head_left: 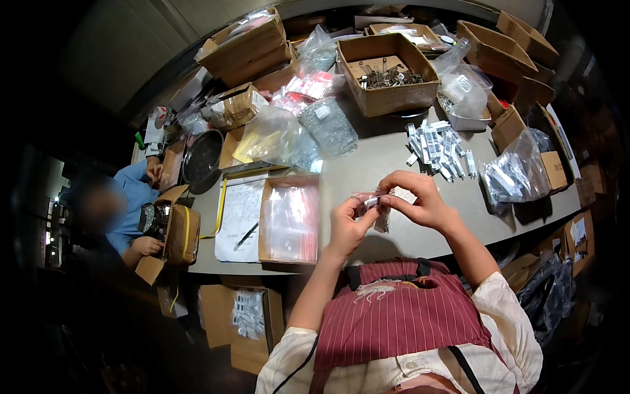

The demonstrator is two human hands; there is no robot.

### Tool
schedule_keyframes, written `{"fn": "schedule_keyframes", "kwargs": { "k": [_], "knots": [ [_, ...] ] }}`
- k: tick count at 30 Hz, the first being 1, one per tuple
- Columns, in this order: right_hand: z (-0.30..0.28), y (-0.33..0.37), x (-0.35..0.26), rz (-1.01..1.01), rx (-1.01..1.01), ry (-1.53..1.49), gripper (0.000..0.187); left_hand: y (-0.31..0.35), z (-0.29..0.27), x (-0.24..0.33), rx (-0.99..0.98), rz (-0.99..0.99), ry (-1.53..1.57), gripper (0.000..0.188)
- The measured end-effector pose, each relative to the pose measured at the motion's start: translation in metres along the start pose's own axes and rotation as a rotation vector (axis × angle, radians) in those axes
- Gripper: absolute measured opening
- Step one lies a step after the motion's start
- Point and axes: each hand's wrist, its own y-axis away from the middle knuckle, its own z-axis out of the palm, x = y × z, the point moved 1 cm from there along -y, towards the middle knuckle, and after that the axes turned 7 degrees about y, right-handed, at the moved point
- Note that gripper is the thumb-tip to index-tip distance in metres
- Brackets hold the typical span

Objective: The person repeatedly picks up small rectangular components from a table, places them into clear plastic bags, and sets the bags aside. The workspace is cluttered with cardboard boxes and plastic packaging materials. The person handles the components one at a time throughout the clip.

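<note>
A small clear plastic bag point(382, 223) with a reddish top edge is pinched between my two hands above the table. My left hand point(351, 226) grips its left side, thumb pressed against the fingers. From the right, my right hand point(419, 202) closes thumb and fingertips on the bag's upper edge. Something dark shows at the bag's top, too small to make out. Just beyond my right hand lies a loose pile of small grey-and-white metal pieces point(436, 148). Left of my left hand stands a shallow cardboard box point(264, 223) of flat clear bags with red edges.
Written sheets point(230, 217) with a pen lie beside the bag box. A carton point(387, 102) of metal parts stands at the back, bulging plastic bags point(515, 174) at the right. A co-worker in a blue shirt point(128, 190) handles an open carton point(187, 236) at the left.
</note>
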Motion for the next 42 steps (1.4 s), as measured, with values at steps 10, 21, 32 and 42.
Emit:
{"fn": "schedule_keyframes", "kwargs": {
  "k": [10,21,32,42],
  "knots": [
    [0.013,-0.006,-0.011,0.01,0.009,0.026,0.012,0.009,-0.017,0.028,0.181,0.226,0.163,0.01],
    [0.07,-0.015,-0.017,-0.118,-0.174,0.126,0.018,0.042,-0.034,0.05,0.311,0.421,-0.614,0.005],
    [0.156,-0.046,-0.033,-0.312,-0.488,-0.065,0.02,0.131,-0.102,0.074,0.577,0.276,-0.593,0.005],
    [0.23,-0.068,-0.062,-0.261,-0.73,-0.35,0.016,0.181,-0.127,0.083,0.793,0.215,-0.588,0.006]
  ]
}}
